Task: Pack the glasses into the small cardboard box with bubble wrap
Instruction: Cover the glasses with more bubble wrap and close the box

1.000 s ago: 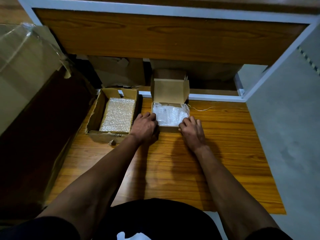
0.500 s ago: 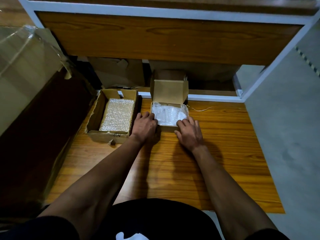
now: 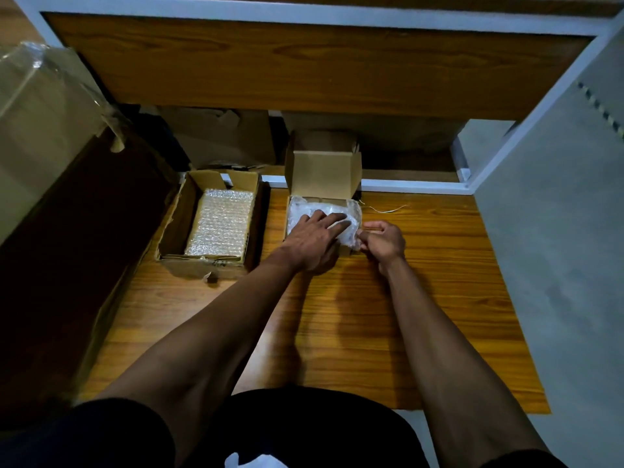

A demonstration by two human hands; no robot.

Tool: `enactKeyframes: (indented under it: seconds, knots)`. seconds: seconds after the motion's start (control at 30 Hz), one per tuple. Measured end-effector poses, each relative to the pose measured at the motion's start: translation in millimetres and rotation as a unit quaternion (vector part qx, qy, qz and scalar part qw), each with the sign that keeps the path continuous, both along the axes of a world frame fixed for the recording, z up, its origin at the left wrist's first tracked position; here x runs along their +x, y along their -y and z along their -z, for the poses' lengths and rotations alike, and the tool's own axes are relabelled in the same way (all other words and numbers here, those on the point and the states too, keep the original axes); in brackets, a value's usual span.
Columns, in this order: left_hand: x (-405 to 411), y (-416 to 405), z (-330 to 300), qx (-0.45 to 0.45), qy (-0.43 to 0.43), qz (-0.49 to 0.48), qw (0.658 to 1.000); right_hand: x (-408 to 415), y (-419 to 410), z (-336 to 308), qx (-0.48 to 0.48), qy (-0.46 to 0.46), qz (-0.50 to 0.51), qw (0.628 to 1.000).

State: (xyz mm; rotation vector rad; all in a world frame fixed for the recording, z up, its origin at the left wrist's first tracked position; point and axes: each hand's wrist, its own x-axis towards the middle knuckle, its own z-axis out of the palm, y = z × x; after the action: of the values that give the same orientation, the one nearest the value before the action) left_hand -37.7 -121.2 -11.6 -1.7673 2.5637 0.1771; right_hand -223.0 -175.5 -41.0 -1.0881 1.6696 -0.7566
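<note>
there, the left hand (image 3: 312, 243) lay spread, pressing bubble wrap (image 3: 324, 211) into the small box (image 3: 322, 170); the right hand (image 3: 383, 243) pinched its corner. tucking that corner in seemed next.

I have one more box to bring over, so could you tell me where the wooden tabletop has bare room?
Bare wood lies right of the small open cardboard box, out to the table's right edge, apart from a thin wire. The near strip before both forearms is bare too. It is crowded at the back left: the larger bubble-wrap-filled cardboard box, left hand, right hand.
</note>
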Motion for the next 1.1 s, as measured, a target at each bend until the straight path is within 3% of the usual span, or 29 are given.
enactKeyframes:
  seconds: [0.17,0.3,0.47,0.67,0.73,0.8,1.1]
  knots:
    - [-5.2,8.9,2.4,0.036,0.025,0.002,0.999,1.9,3.7,-7.3,-0.018,0.004,-0.066,0.998]
    - [-3.3,10.1,6.1,0.041,0.035,-0.006,0.999,4.5,3.5,-13.4,-0.11,-0.116,-0.137,0.978]
    - [-6.1,15.1,4.6,0.039,0.064,-0.011,0.997,8.3,-2.9,-13.0,-0.207,-0.294,-0.217,0.908]
    - [-6.9,17.4,5.7,0.037,0.088,-0.015,0.995,28.5,-9.6,-23.3,-0.188,-0.487,-0.275,0.807]
    - [-5.6,16.7,4.0,0.04,0.088,-0.012,0.995,34.4,-10.4,-29.5,-0.17,-0.513,-0.281,0.793]
    - [-4.0,15.5,2.4,0.039,0.093,-0.009,0.995,38.3,-9.6,-31.5,-0.156,-0.518,-0.276,0.795]
    - [-5.9,11.8,-4.3,0.051,0.104,-0.011,0.993,55.5,-6.5,-22.9,-0.121,-0.406,-0.208,0.882]
